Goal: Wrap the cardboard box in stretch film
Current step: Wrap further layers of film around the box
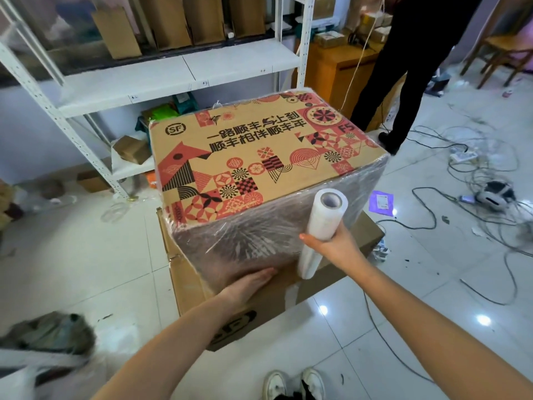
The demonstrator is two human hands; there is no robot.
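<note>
Printed box (pixel 253 157) sat atop plain carton (pixel 268 301) on tiled floor (pixel 86 269), its near sides filmed over, top bare. Left hand (pixel 251 284) lay flat, fingers straight, pressed against film (pixel 239 243) low on near face. Right hand (pixel 331 243) gripped film roll (pixel 321 226), fingers curled round it, roll upright beside box's near corner. White shelf (pixel 161 79) stood behind; cables (pixel 467 203) strewn right; second person's legs (pixel 403 82) beyond box.

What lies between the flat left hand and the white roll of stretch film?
In the head view, only the printed cardboard box's film-covered front face separates left hand from white stretch film roll, gripped by right hand.
</note>
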